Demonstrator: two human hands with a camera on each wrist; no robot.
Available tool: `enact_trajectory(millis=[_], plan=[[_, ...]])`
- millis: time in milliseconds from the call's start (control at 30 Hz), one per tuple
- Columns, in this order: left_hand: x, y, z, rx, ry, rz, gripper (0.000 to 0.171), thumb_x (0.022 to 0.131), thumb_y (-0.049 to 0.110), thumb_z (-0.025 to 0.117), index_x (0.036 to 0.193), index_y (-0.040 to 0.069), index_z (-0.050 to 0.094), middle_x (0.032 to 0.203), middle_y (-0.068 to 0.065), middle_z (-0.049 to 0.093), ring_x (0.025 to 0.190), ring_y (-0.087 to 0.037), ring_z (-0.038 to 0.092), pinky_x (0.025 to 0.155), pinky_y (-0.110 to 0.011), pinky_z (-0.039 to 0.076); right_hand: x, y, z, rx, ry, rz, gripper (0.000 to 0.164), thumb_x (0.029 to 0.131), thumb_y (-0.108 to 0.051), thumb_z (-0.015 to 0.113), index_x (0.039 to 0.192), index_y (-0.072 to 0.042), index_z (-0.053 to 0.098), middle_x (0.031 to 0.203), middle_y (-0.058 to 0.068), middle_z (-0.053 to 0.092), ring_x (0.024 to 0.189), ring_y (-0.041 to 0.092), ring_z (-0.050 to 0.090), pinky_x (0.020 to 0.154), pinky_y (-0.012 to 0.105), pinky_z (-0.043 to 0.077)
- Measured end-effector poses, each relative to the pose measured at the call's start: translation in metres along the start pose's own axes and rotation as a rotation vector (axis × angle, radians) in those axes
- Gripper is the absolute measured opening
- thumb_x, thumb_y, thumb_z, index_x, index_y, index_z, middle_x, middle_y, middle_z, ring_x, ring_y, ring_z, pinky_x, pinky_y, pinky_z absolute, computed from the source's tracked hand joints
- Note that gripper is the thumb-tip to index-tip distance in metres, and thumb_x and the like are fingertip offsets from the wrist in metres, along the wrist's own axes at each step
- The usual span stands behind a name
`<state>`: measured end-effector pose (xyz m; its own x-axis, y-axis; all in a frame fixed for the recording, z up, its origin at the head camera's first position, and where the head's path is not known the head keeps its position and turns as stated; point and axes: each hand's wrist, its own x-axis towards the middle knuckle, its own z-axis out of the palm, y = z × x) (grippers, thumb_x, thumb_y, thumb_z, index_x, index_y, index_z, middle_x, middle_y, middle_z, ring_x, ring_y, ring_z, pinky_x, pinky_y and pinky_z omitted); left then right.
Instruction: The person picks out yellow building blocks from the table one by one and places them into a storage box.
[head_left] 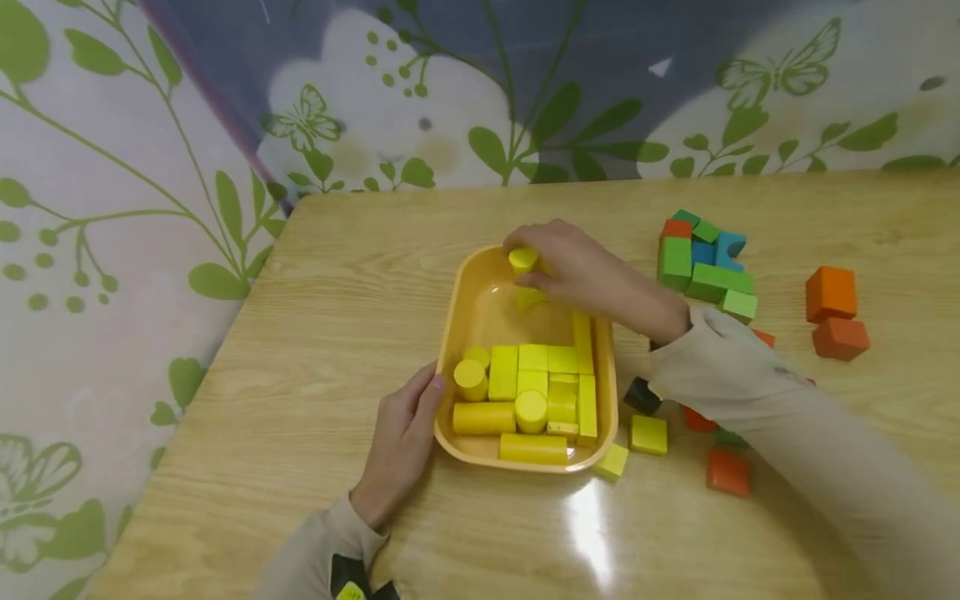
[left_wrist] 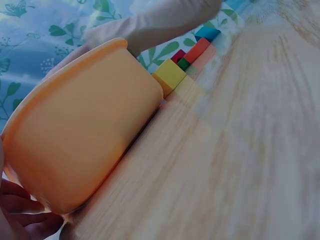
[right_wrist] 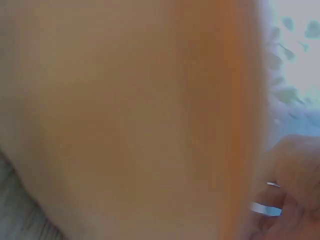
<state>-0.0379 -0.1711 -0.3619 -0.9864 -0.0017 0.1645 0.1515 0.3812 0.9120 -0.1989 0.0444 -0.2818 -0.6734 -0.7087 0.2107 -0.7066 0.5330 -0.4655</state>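
A yellow-orange plastic tub [head_left: 483, 315] sits on the wooden table, its near part filled with yellow blocks and cylinders. My left hand [head_left: 397, 429] grips the tub's left side, thumb at the rim; in the left wrist view its fingers [left_wrist: 22, 210] curl by the tub's lower edge. Over the tub's far end, my right hand [head_left: 573, 267] pinches a yellow cylinder [head_left: 522, 259] between thumb and fingers. Just below that hand, another yellow block [head_left: 529, 297] is partly covered. The tub's blurred wall [right_wrist: 135, 120] fills most of the right wrist view.
Two yellow blocks [head_left: 648, 435] and a black piece [head_left: 642, 396] lie right of the tub. Behind the right forearm is a cluster of green, blue and red blocks [head_left: 712, 279]. Orange blocks [head_left: 831, 293] stand farther right. A patterned wall [head_left: 450, 100] borders the table's far edge.
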Motion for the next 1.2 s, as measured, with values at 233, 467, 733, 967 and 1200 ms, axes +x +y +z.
enact_trajectory(millis=[233,467,733,967,1200], plan=[[0.001,0.0,-0.003,-0.013,-0.01,0.023,0.041,0.105,0.023,0.04,0.135,-0.002,0.053,0.132,-0.016,0.057,0.121,-0.021,0.054,0.095,-0.034,0.05,0.027,0.003,0.026,-0.049,-0.14,-0.094,0.023,0.088,0.005,0.064,0.109,-0.005,0.066,0.103,0.008,0.066,0.094,0.025,0.06,0.086,0.037,0.052],[0.002,0.0,-0.002,-0.002,-0.011,0.028,0.041,0.105,0.024,0.04,0.135,0.0,0.053,0.132,-0.015,0.058,0.122,-0.019,0.054,0.096,-0.033,0.05,0.021,0.012,0.037,-0.144,-0.082,-0.163,0.03,0.089,0.006,0.057,0.114,-0.01,0.064,0.111,0.012,0.059,0.093,0.027,0.055,0.085,0.037,0.051],[0.0,0.001,-0.001,0.001,-0.009,0.009,0.04,0.105,0.022,0.04,0.134,-0.002,0.053,0.132,-0.017,0.057,0.122,-0.022,0.054,0.096,-0.035,0.05,0.017,0.014,0.038,-0.273,-0.132,-0.264,0.027,0.092,-0.005,0.062,0.117,-0.011,0.07,0.133,0.019,0.051,0.118,0.035,0.049,0.105,0.046,0.041],[0.0,0.001,-0.001,-0.01,-0.012,0.007,0.041,0.105,0.022,0.04,0.135,-0.004,0.052,0.133,-0.019,0.056,0.123,-0.024,0.054,0.097,-0.037,0.049,0.013,0.018,0.036,-0.277,-0.115,-0.253,0.023,0.092,-0.006,0.064,0.114,-0.009,0.071,0.124,0.021,0.055,0.11,0.036,0.052,0.098,0.048,0.045],[0.0,0.001,-0.001,-0.013,-0.014,-0.018,0.042,0.105,0.024,0.04,0.136,-0.002,0.052,0.134,-0.018,0.056,0.123,-0.023,0.053,0.097,-0.037,0.049,-0.011,0.029,-0.007,-0.129,0.175,-0.199,0.024,0.088,0.005,0.062,0.111,-0.003,0.067,0.113,0.02,0.06,0.098,0.036,0.056,0.082,0.048,0.052]])
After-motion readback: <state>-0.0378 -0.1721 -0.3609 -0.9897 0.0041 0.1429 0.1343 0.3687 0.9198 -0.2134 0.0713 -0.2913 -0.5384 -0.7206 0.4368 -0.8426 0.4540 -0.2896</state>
